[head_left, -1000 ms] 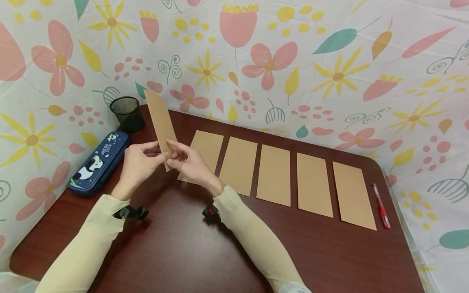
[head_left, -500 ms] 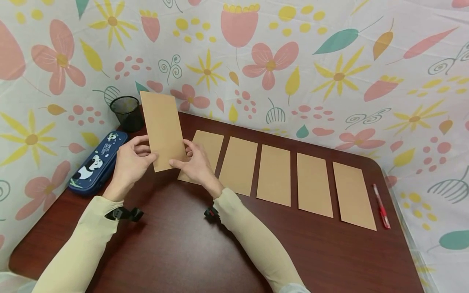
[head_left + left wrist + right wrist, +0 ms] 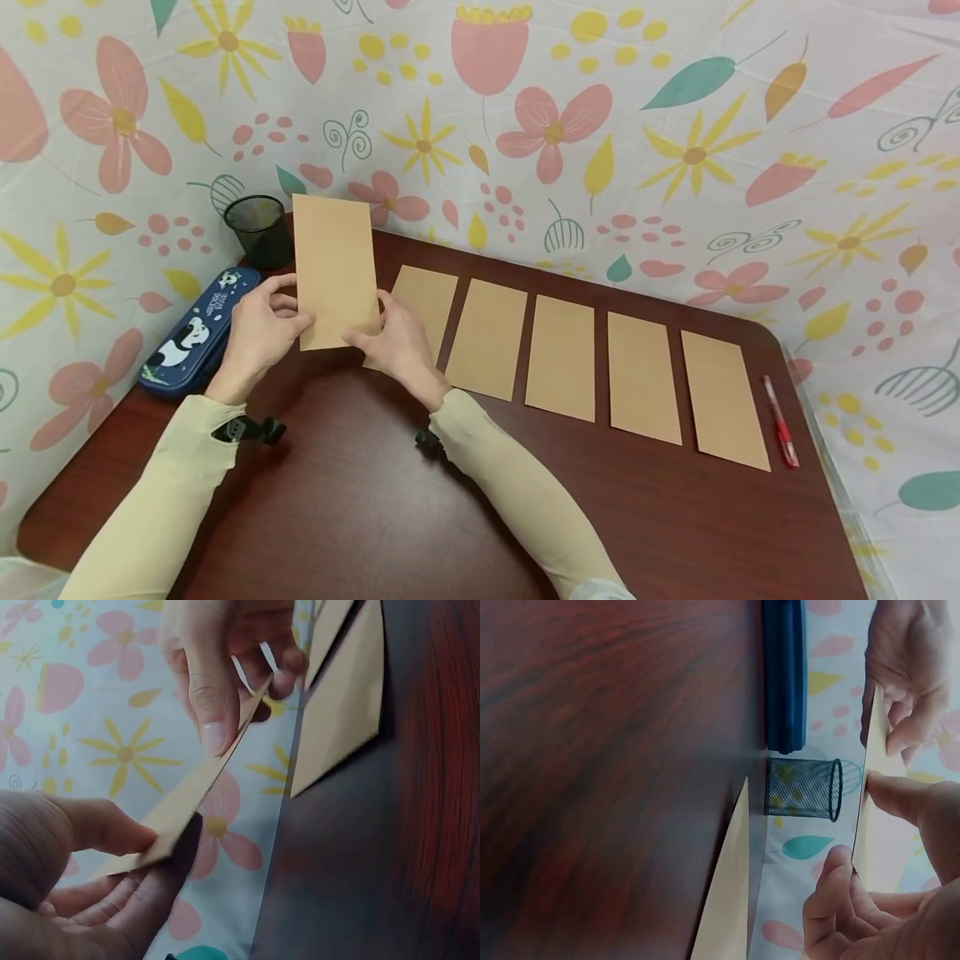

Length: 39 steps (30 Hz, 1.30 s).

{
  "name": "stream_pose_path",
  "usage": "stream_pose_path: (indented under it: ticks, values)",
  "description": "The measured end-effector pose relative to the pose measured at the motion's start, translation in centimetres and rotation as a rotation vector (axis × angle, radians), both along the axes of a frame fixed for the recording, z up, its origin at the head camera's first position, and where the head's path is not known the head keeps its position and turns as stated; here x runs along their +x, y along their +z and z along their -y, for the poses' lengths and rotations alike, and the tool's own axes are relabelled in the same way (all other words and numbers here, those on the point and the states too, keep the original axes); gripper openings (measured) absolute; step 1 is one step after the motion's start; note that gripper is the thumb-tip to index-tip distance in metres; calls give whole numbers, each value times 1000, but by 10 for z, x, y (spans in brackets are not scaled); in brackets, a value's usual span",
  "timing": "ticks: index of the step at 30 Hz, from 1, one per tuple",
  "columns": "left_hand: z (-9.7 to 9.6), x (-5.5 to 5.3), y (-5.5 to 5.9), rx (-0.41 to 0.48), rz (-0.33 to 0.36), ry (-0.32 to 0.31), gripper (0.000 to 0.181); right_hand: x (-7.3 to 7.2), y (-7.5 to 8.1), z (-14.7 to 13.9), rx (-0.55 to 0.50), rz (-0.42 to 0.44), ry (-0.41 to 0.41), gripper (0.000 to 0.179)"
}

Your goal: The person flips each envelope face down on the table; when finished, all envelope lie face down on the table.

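A plain brown kraft-paper envelope (image 3: 335, 271) is held up off the table, its broad face turned toward the head camera. My left hand (image 3: 258, 329) pinches its lower left edge, thumb in front and fingers behind. On the lower right edge, my right hand (image 3: 401, 340) grips it between thumb and fingers. The left wrist view shows the envelope (image 3: 187, 799) nearly edge-on, with both thumbs pressing one face. Several matching envelopes (image 3: 561, 358) lie flat in a slanting row on the table; the right hand partly covers the leftmost one (image 3: 426, 296).
Left of the hands lies a navy pencil case (image 3: 198, 333) with a panda print. Behind it stands a black mesh pen cup (image 3: 262, 237). A red pen (image 3: 782, 425) lies at the right end of the row. Patterned cloth (image 3: 555, 133) hangs behind the dark wooden table (image 3: 360, 500).
The held envelope has turned from narrow and angled to facing the head camera, shifting slightly right lately. My left hand has moved a little left. The row on the table stays put.
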State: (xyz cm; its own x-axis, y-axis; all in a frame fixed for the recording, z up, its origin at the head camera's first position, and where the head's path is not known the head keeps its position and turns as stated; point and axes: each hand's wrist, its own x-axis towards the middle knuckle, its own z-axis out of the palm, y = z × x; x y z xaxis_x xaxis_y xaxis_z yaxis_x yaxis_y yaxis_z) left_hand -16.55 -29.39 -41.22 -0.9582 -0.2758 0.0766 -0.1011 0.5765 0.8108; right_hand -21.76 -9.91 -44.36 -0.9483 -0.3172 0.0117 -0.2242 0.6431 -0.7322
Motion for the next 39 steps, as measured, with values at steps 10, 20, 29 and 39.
stream_pose_path:
  ticks: [10, 20, 29, 39]
  values:
    - [6, -5, -7, -230, 45, -33, 58, 6, 0, 13, 93, 50, -29, 85]
    - [13, -16, -15, -246, 129, -11, 50, 5, -1, 27, 125, 44, -47, 76]
    - [28, -36, -42, -272, 257, 32, 44, -18, -30, 40, 183, 63, -21, 34]
    - [34, -48, -57, -300, 329, 27, 38, -45, -74, 56, 246, 47, 20, 43]
